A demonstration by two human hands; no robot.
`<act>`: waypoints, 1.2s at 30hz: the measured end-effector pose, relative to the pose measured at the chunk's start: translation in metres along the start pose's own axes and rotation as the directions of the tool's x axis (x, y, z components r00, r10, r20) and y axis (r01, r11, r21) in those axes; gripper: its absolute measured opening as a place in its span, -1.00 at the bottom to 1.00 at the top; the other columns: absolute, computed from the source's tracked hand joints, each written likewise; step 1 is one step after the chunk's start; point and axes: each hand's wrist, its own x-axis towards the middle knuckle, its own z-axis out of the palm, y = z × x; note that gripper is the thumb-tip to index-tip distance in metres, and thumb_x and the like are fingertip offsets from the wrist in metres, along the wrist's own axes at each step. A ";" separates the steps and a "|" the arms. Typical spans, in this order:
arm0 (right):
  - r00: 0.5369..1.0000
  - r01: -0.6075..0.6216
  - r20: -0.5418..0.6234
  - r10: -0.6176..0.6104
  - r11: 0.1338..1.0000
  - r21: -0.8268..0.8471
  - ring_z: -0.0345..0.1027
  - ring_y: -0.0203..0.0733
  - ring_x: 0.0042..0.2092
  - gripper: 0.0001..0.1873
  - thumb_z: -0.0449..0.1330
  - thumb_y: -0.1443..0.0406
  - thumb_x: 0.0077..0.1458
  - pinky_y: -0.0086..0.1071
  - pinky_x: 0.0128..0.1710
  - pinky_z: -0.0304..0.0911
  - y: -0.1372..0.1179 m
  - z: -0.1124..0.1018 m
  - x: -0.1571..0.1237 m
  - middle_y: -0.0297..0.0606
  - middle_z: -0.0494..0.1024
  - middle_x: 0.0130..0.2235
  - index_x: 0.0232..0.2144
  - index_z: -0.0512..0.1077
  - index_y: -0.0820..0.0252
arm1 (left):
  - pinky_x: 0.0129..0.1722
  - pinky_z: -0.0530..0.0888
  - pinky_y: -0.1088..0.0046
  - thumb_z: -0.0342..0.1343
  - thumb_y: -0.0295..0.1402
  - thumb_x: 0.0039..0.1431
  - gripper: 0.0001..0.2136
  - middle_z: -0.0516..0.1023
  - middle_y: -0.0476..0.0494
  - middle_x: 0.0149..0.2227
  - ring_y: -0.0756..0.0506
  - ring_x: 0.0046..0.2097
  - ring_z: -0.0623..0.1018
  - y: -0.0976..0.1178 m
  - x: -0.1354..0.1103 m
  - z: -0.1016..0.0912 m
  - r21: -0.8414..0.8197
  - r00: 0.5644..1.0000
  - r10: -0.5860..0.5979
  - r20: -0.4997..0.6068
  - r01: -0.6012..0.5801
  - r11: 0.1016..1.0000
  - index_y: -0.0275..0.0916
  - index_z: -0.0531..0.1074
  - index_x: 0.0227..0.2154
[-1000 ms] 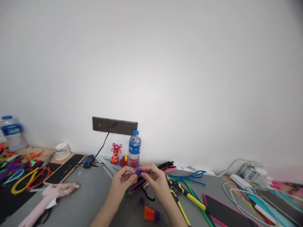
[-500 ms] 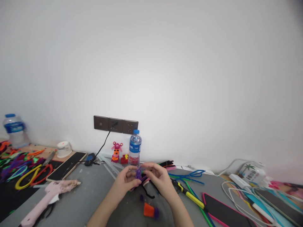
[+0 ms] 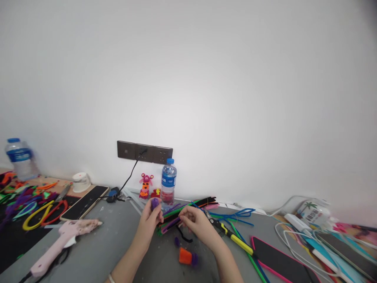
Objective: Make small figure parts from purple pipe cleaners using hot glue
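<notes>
My left hand (image 3: 150, 219) is closed around a small purple pipe-cleaner piece (image 3: 154, 203), which shows above the fingers. My right hand (image 3: 194, 223) is held apart from it, thumb and fingertips pinched together; whatever is between them, if anything, is too small to make out. Behind and between both hands lies a bundle of coloured pipe cleaners (image 3: 203, 202). Nearer to me, a bent black pipe cleaner (image 3: 185, 238), a small purple piece (image 3: 177, 241) and an orange piece with a purple end (image 3: 185, 256) lie on the grey table (image 3: 118, 243).
Left are a pink glue gun (image 3: 59, 245), a phone (image 3: 85, 202), scissors (image 3: 44, 216) and loose pipe cleaners. A water bottle (image 3: 169, 182) and a pink-orange figure (image 3: 145, 185) stand by the wall. Right are yellow-handled pliers (image 3: 235, 239), a pink-edged phone (image 3: 279, 259) and white cables (image 3: 279, 239).
My hands have moved apart. The left one has shifted left and up with the purple piece, while the right one has drawn away from it, uncovering the pipe-cleaner bundle.
</notes>
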 end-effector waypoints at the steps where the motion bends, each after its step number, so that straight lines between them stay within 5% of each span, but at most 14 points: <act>1: 0.999 0.001 0.032 -0.002 1.000 0.017 0.33 -0.27 -0.50 -0.88 0.15 0.25 0.08 -0.47 -0.52 0.22 0.001 0.001 0.000 -0.32 0.50 -0.51 -0.40 0.40 0.21 | -0.54 0.32 0.58 0.29 -0.18 -0.06 -0.70 0.28 0.16 -0.62 0.07 -0.57 0.33 0.001 0.000 0.000 0.023 0.999 0.037 -0.024 -0.036 0.999 -0.21 0.38 -0.33; 4: 0.996 0.025 0.085 -0.028 0.999 0.040 0.39 -0.24 -0.43 -0.92 0.15 0.31 0.06 -0.43 -0.43 0.29 0.000 0.006 0.001 -0.29 0.54 -0.44 -0.39 0.41 0.21 | -0.58 0.22 0.61 0.29 -0.19 -0.04 -0.70 0.17 0.21 -0.61 0.11 -0.60 0.24 0.004 0.000 -0.001 0.116 0.992 0.122 -0.043 -0.116 0.986 -0.19 0.26 -0.45; 9: 0.989 0.148 -0.015 -0.150 0.985 -0.091 0.25 -0.30 -0.51 -0.90 0.14 0.36 0.06 -0.47 -0.51 0.14 -0.011 0.014 0.001 -0.38 0.42 -0.53 -0.43 0.47 0.20 | -0.62 0.08 0.57 0.22 -0.14 0.03 -0.56 0.00 0.21 -0.66 0.10 -0.63 0.09 0.009 -0.002 -0.004 0.277 0.989 0.147 0.003 -0.142 0.950 -0.17 0.04 -0.62; 20: 0.970 0.244 0.035 -0.242 0.954 -0.176 0.31 -0.26 -0.42 -0.65 0.09 0.55 -0.12 -0.44 -0.42 0.21 0.004 0.022 0.007 -0.27 0.53 -0.29 -0.32 0.52 0.17 | -0.54 0.12 0.50 0.17 -0.14 0.03 -0.55 0.01 0.16 -0.70 0.04 -0.59 0.10 0.011 -0.003 -0.004 0.477 0.980 0.195 0.045 -0.193 0.858 -0.16 0.01 -0.70; 27: 0.963 0.260 0.014 -0.270 0.910 -0.323 0.26 -0.27 -0.42 -0.67 0.04 0.61 -0.19 -0.45 -0.43 0.14 -0.001 0.023 0.009 -0.33 0.39 -0.40 -0.48 0.47 0.18 | -0.50 0.14 0.51 0.20 -0.15 -0.04 -0.62 0.06 0.13 -0.64 0.02 -0.54 0.15 0.012 -0.003 0.000 0.550 0.968 0.228 0.106 -0.248 0.798 -0.19 0.14 -0.69; 36: 0.918 0.306 -0.163 -0.360 0.909 -0.284 0.18 -0.24 -0.48 -0.92 0.16 0.37 0.03 -0.41 -0.48 0.10 -0.004 0.014 0.011 -0.35 0.34 -0.50 -0.48 0.43 0.15 | -0.41 0.28 0.49 0.21 -0.31 -0.02 -0.93 0.51 -0.01 -0.51 -0.08 -0.45 0.43 0.008 -0.012 0.002 0.646 0.934 0.223 0.280 -0.355 0.676 -0.18 0.50 -0.49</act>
